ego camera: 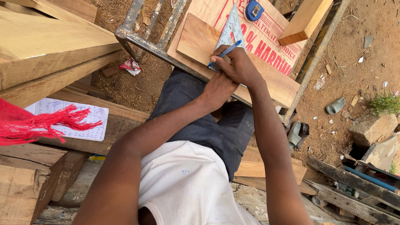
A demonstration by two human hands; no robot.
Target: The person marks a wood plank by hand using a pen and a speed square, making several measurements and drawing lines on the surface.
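Note:
My right hand (236, 66) grips a blue pen (225, 53), its tip at the edge of a pale triangular square (231, 28). The square lies across a small reddish wood piece (194, 38) and a plywood board (271, 46) with red print. That board rests on a grey metal frame (139, 38). My left hand (216, 89) sits just below the right wrist, pressed against the board's near edge. A blue tape measure (253, 10) lies at the far end of the board beside a thick wood block (303, 18).
Heavy timber planks (46, 50) are stacked at the left, with a written paper sheet (85, 121) and a red fringe (29, 125) over them. More planks (258, 166) lie under my legs. Sandals (296, 133), stones (373, 127) and scraps sit on the dirt at right.

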